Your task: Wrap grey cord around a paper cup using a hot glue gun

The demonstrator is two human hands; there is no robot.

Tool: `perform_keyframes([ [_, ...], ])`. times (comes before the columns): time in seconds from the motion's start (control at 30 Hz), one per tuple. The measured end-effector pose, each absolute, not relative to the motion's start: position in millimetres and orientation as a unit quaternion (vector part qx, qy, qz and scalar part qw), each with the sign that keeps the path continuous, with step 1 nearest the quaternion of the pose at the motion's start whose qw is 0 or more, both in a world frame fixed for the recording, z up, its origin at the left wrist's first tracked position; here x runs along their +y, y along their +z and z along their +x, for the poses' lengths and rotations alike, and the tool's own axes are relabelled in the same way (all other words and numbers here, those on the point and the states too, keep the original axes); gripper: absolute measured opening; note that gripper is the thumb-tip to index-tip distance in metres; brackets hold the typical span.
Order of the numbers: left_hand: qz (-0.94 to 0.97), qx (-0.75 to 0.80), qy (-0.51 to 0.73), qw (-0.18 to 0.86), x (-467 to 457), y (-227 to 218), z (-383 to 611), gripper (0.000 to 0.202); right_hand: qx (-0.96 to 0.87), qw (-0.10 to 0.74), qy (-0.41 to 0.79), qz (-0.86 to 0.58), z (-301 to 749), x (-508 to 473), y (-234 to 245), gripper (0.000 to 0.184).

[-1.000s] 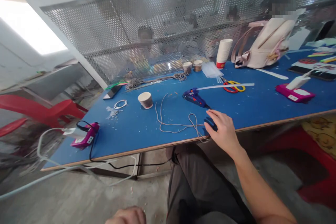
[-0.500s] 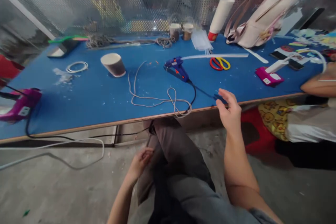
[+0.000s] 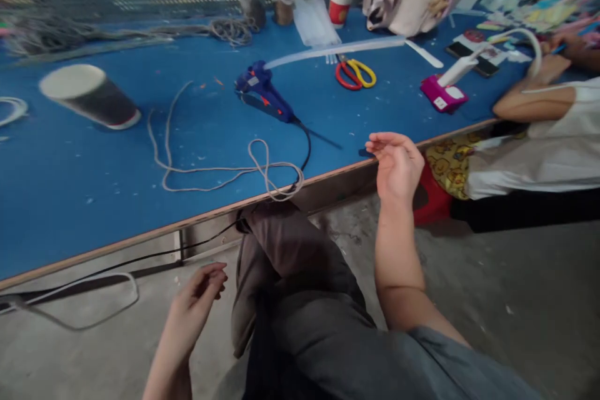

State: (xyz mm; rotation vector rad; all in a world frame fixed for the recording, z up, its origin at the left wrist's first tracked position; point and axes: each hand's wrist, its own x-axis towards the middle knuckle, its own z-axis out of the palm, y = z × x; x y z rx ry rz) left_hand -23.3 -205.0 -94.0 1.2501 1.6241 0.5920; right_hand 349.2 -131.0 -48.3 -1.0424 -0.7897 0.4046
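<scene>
At the near edge of the table (image 3: 94, 200), my right hand (image 3: 396, 165) hovers, fingers loosely spread and empty, just beside a small dark piece (image 3: 366, 152). My left hand (image 3: 194, 309) hangs low, open and empty. I'd pinch that piece squarely, clear of the black cord (image 3: 307, 144).

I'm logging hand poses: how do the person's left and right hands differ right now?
The left hand hangs low beside the knee, below the blue table; the right hand is raised at the table's edge. The left hand is near nothing on the table; the right hand's fingertips are beside a small dark blue object, contact unclear. Both are bare, loosely curled and hold nothing.
</scene>
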Motion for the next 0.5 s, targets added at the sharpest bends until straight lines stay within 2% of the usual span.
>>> perform_keyframes([
  [0.1, 0.555, 0.621, 0.246, 0.496, -186.1, -86.2, -6.9, 0.03, -0.326, 0.807, 0.164, -0.464, 345.8, -127.2, -48.6, 0.02],
  [0.2, 0.58, 0.574, 0.236, 0.527, -170.6, -79.3, 14.7, 0.03, -0.333, 0.802, 0.143, -0.475, 337.2, -121.1, -46.6, 0.021],
  [0.37, 0.643, 0.511, 0.159, 0.548, -154.4, -67.8, 44.2, 0.03, -0.42, 0.739, 0.129, -0.511, 319.0, -115.7, -35.5, 0.027],
  [0.5, 0.663, 0.486, 0.16, 0.546, -147.9, -60.7, 50.3, 0.03, -0.57, 0.662, 0.053, -0.483, 302.6, -114.0, -24.0, 0.03],
])
